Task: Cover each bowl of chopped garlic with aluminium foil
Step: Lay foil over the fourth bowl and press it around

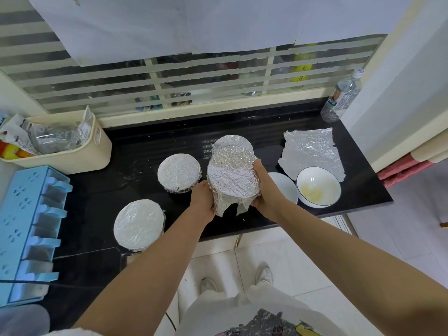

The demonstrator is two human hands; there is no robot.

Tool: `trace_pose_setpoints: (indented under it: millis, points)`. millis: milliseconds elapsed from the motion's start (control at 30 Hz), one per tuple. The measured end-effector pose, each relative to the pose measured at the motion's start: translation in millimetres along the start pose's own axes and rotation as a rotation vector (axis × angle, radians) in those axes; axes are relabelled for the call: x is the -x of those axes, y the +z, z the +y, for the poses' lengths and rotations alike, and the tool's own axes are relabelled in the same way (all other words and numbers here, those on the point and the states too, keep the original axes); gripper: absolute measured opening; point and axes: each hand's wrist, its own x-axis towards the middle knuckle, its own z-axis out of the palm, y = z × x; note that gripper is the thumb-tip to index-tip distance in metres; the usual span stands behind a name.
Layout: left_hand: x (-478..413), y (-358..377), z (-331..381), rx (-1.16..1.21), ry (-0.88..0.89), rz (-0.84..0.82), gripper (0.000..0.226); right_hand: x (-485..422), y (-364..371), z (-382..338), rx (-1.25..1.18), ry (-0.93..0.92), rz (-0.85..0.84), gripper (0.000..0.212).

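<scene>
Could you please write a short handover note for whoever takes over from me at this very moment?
Left grip and right grip hold a foil-wrapped bowl above the black counter; its foil skirt hangs loose at the bottom.
Done: three covered bowls stand on the counter.
Left: the open bowl of garlic at the right, by a spare foil sheet.
A second white bowl beside it is partly hidden by the right arm; contents unclear.

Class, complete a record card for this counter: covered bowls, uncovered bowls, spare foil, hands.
Covered on counter: near-left bowl, middle bowl, far bowl
Held: foil-wrapped bowl, gripped by left hand and right hand
Uncovered: garlic bowl; white bowl beside it, partly hidden by the arm
Spare foil: foil sheet, flat behind the garlic bowl
</scene>
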Motion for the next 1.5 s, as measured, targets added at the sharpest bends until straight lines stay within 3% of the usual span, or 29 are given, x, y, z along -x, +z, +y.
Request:
trace_pose_setpoints:
  millis: [267,467,567,633,767,1033,1500]
  points:
    - [4.3,5.9,2.9,0.027,0.011,-0.159,0.035,-1.8,1.0,-1.9,-0.027,0.01,-0.003,0.05]
    - [1.4,-2.1,6.4,-0.317,0.179,0.178,0.015,-4.3,-3.4,-2.9,0.031,0.019,0.004,0.056]
    - [11.1,-5.0,19.2,-0.314,0.374,0.314,0.029,-7.8,-9.5,-4.0,0.083,0.011,0.049,0.056]
    - [20.8,0.8,25.6,-0.304,0.421,0.196,0.045,-8.7,-12.2,-4.1,0.099,-0.001,0.077,0.053]
    - [34.8,23.8,19.2,-0.3,0.304,-0.131,0.06,-9.7,-10.7,-1.9,0.14,-0.004,0.095,0.06]
    - [39.9,34.1,19.0,-0.073,0.136,-0.21,0.05,-7.3,-9.9,-4.4,0.143,-0.038,0.044,0.056]
    - [39.7,27.3,24.3,-0.051,0.047,-0.17,0.047,-16.8,-13.2,6.7,0.094,-0.059,-0.097,0.066]
